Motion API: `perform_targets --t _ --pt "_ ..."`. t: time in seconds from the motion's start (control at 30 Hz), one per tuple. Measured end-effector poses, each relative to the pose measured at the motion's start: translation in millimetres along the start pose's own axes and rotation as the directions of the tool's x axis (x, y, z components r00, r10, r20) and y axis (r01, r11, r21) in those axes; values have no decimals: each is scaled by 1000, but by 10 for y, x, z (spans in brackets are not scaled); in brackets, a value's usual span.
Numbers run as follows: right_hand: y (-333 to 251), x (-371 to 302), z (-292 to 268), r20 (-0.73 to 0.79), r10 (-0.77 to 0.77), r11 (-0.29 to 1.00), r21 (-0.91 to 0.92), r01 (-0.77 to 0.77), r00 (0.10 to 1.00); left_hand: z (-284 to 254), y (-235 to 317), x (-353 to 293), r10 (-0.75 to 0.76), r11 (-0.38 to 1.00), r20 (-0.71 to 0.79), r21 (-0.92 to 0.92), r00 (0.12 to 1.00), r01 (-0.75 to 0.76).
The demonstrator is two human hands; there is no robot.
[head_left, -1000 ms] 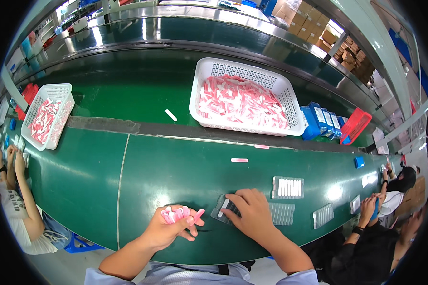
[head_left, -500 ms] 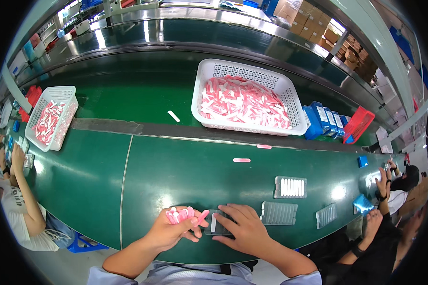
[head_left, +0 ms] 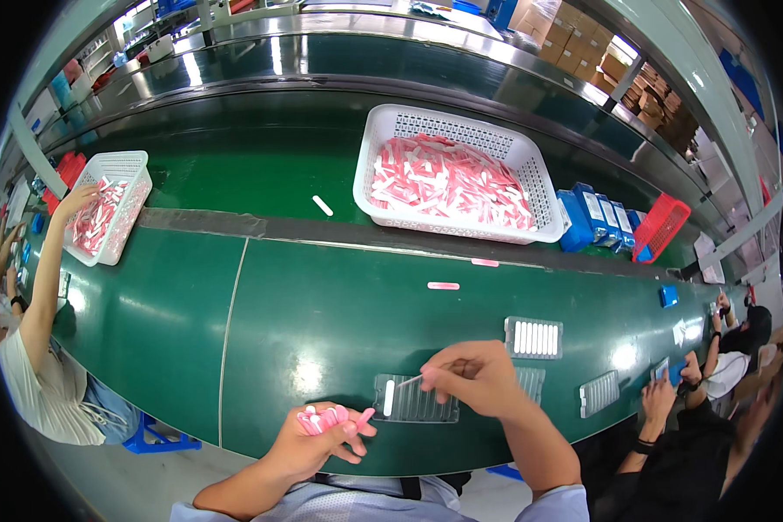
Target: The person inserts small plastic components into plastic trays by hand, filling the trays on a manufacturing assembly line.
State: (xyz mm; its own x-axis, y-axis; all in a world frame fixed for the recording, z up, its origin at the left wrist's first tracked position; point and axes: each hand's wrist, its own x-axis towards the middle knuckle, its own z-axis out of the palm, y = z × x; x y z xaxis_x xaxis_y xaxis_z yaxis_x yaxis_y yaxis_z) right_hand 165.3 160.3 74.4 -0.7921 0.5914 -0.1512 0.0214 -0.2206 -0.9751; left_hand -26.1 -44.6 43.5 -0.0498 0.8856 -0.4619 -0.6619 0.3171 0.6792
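Observation:
A bunch of small pink-and-white strips with rounded ends (head_left: 322, 419) is gripped in my left hand (head_left: 309, 448), one strip sticking out by the thumb. My right hand (head_left: 477, 378) pinches a thin strip (head_left: 411, 380), seen nearly edge-on, above a clear ribbed plastic tray (head_left: 426, 409). A white strip (head_left: 388, 398) lies in that tray's leftmost slot. Partly behind my right wrist is a second clear tray (head_left: 531, 383). Farther back, another clear tray (head_left: 533, 337) holds a row of several white strips.
Beyond the dark seam stands a large white basket (head_left: 548, 209) heaped with strips; a smaller one (head_left: 135, 209) is at left, a co-worker's hand (head_left: 80, 198) in it. Blue packs (head_left: 596, 217) and a red basket (head_left: 661, 228) sit right. Co-workers' hands (head_left: 659, 400) work near a tray (head_left: 598, 394).
My right hand has lifted off the tray, moved right and now pinches a strip over it. My left hand shifted slightly nearer me. The left co-worker's arm reached into the small basket.

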Motion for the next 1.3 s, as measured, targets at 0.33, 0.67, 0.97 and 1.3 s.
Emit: perform_targets --t 0.33,0.67,0.97,1.3 --pt "70 92 207 224 -234 412 -859 305 946 24 -104 42 0 984 -24 -180 1000 -5" --pt "140 -191 255 -54 -76 950 -308 56 996 155 -116 59 -70 996 51 -54 996 72" --pt "381 -404 217 343 -424 109 -900 423 839 85 -108 51 -33 990 -18 -136 999 31" --pt "188 -421 401 30 -283 775 -582 247 959 177 -204 117 -122 991 71 -49 990 126"
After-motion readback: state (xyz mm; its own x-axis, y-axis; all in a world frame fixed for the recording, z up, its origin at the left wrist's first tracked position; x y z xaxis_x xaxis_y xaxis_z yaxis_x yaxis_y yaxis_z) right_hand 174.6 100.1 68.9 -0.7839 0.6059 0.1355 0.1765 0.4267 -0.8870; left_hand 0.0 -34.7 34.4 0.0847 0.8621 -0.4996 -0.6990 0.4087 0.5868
